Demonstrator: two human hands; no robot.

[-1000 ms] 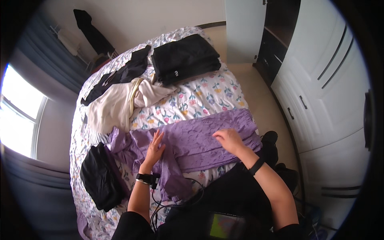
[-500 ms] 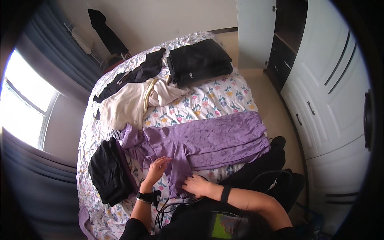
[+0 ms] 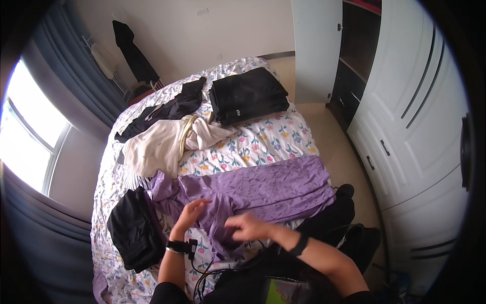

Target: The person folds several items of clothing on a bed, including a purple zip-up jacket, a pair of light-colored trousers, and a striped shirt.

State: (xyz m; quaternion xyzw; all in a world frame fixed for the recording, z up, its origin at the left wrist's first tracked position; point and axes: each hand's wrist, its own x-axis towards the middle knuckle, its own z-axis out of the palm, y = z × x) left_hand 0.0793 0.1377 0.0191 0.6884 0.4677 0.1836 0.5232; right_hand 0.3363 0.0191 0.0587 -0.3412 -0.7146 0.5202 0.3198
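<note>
A shiny purple patterned garment (image 3: 273, 185) lies lengthwise across the bed in front of me, with a sleeve-like part (image 3: 220, 235) reaching toward my body. Over the garment's left part is my left hand (image 3: 190, 213), its fingers stretched out and nothing seen in them. My right hand (image 3: 248, 226) hovers above the sleeve-like part, smeared by motion, so its fingers are unclear. To the left of the garment sits a folded black garment (image 3: 132, 230) with a purple edge beside it.
The flower-print bedspread (image 3: 243, 147) bears a cream garment (image 3: 152, 144), a rumpled black garment (image 3: 167, 109) and a folded black stack (image 3: 248, 96) farther back. White wardrobe doors (image 3: 400, 116) stand on the right, one section open. Dark cables (image 3: 202, 281) run near my body.
My right hand has lifted off the purple sleeve-like part and moved up. My left hand has shifted slightly left. The whole view has tilted, so the bed sits lower in the picture.
</note>
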